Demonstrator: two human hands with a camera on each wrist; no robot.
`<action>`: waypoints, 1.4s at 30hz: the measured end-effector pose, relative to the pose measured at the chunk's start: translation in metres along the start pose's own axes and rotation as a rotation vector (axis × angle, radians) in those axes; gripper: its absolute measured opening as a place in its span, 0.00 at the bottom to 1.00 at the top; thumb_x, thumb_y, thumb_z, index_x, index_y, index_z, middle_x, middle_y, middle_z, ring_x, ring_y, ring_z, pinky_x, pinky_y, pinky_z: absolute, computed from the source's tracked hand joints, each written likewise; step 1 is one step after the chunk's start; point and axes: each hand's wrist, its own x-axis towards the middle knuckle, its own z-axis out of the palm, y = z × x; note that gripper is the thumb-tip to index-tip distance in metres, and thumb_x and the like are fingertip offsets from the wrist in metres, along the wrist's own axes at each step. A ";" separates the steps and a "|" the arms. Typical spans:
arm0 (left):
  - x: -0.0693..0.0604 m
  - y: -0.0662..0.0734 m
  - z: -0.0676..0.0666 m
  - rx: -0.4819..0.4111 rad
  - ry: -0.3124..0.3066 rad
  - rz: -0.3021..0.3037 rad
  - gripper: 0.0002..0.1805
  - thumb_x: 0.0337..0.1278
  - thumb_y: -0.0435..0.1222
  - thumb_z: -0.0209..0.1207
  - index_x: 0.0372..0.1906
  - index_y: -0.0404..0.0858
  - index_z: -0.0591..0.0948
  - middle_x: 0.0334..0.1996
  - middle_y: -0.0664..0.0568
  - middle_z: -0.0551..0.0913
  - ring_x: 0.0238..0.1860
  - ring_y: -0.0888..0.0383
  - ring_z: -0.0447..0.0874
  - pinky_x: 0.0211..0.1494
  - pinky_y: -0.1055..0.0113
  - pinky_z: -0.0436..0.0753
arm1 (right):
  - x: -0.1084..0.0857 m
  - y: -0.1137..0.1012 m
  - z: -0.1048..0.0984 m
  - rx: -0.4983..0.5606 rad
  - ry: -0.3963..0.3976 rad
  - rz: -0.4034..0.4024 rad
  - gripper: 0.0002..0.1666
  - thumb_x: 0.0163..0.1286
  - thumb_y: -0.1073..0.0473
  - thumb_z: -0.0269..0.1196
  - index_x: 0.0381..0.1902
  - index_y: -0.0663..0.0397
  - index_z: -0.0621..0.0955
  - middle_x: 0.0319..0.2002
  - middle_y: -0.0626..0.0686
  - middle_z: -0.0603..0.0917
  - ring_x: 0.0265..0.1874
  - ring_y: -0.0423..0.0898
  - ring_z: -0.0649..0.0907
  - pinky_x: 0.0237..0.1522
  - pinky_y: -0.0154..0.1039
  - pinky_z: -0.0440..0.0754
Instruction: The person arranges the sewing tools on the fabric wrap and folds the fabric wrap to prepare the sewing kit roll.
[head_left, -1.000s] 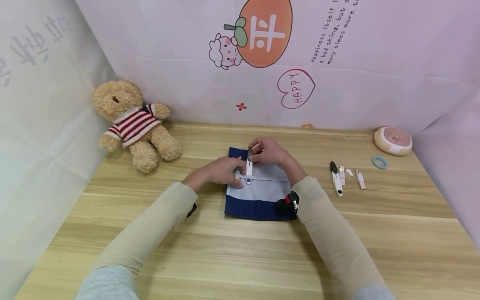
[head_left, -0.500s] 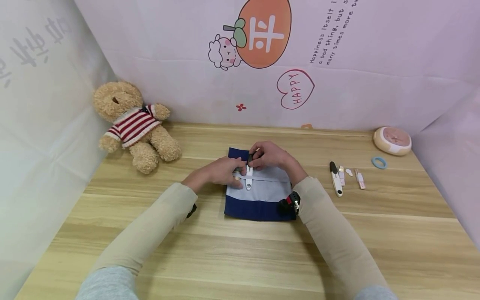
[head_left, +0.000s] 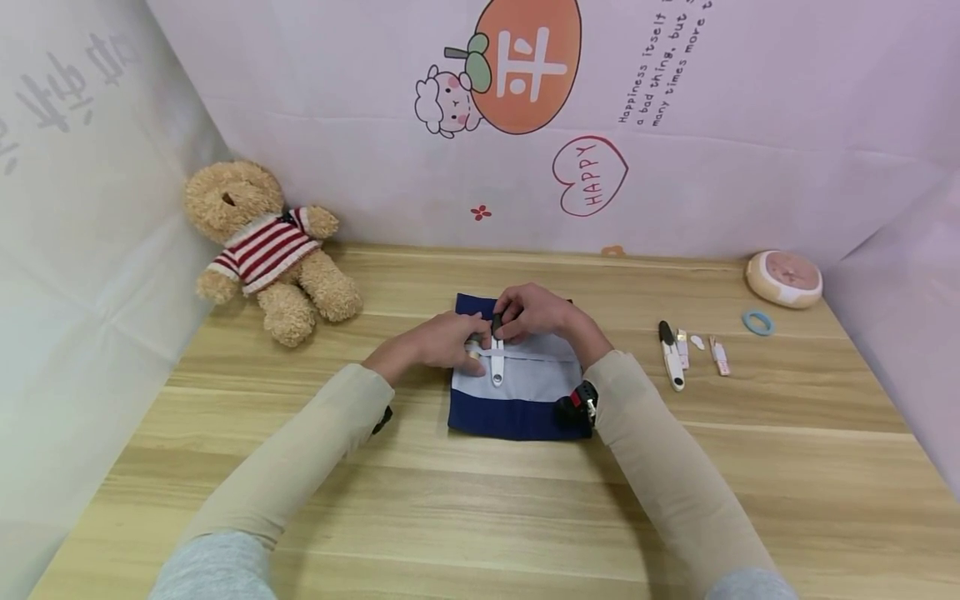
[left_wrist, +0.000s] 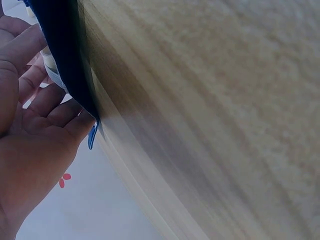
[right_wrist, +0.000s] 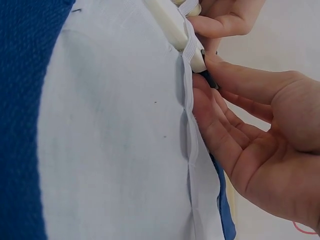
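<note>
A navy and pale grey cloth (head_left: 517, 421) lies flat, with a white elastic band (head_left: 536, 357) across it. A white tool (head_left: 497, 372) with a black end passes under the band near the cloth's left side. My right hand (head_left: 538, 312) pinches the black end between thumb and fingers; the right wrist view shows this hand (right_wrist: 265, 120) beside the band. My left hand (head_left: 442, 340) holds the cloth's left part by the band, around small spools. In the left wrist view the left hand (left_wrist: 45, 120) has its fingers bent at the navy edge (left_wrist: 65, 50).
To the right lie another white tool with a black end (head_left: 672, 357), two small clip-like pieces, a small white piece (head_left: 697, 342) and a blue ring (head_left: 758, 322). A round cushion-like object (head_left: 784, 279) stands back right, a teddy bear (head_left: 262, 250) back left.
The white tool has slid toward the person under the band, and my right hand has moved the same way with its black end. My left hand has stayed nearly still.
</note>
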 end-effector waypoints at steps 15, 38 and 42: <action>-0.002 -0.001 0.004 -0.007 -0.006 -0.008 0.13 0.58 0.41 0.73 0.41 0.45 0.80 0.74 0.43 0.66 0.78 0.44 0.54 0.74 0.53 0.62 | 0.001 -0.002 0.002 -0.052 -0.071 0.033 0.19 0.64 0.68 0.71 0.51 0.66 0.80 0.39 0.58 0.84 0.34 0.49 0.84 0.39 0.41 0.85; 0.000 -0.002 0.002 -0.023 -0.014 0.010 0.14 0.58 0.41 0.72 0.43 0.45 0.79 0.74 0.44 0.66 0.76 0.46 0.59 0.72 0.56 0.65 | -0.007 -0.007 -0.003 0.008 -0.113 0.058 0.19 0.67 0.67 0.69 0.53 0.67 0.77 0.42 0.60 0.82 0.37 0.51 0.85 0.43 0.45 0.86; -0.001 -0.003 0.001 -0.027 -0.012 0.025 0.15 0.59 0.42 0.72 0.46 0.44 0.80 0.58 0.50 0.79 0.55 0.51 0.76 0.55 0.60 0.73 | -0.012 -0.002 -0.007 0.046 -0.081 0.023 0.21 0.68 0.66 0.68 0.55 0.69 0.76 0.43 0.62 0.82 0.38 0.53 0.85 0.43 0.47 0.86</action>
